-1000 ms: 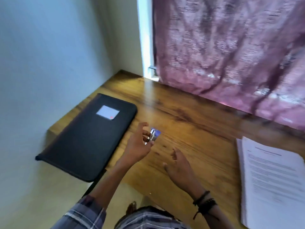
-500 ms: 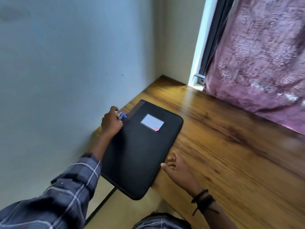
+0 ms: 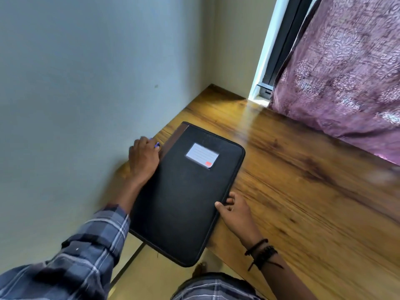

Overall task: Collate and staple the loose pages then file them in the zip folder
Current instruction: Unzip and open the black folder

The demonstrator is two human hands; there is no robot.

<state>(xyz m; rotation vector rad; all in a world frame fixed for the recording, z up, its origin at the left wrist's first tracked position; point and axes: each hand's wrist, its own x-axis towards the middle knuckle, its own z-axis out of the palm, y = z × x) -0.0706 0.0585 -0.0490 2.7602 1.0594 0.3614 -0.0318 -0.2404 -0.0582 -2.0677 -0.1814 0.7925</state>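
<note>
A black zip folder [image 3: 186, 198] with a white label lies on the wooden desk [image 3: 303, 191], its near end hanging over the desk's front edge. My left hand [image 3: 144, 159] is down at the folder's far left edge beside the wall, fingers curled round a small blue stapler [image 3: 157, 145] of which only a tip shows. My right hand [image 3: 234, 210] touches the folder's right edge with thumb and fingertips, fingers relaxed. The pages are out of view.
A pale wall [image 3: 86, 83] runs close along the desk's left side. A purple patterned curtain [image 3: 346, 72] hangs over the back right, beside a window frame [image 3: 266, 61]. Floor shows below the desk's front edge.
The view has swung left, off the pages. My left hand carried the stapler from the desk's middle to the folder's far left edge. My right hand reached the folder's right edge.
</note>
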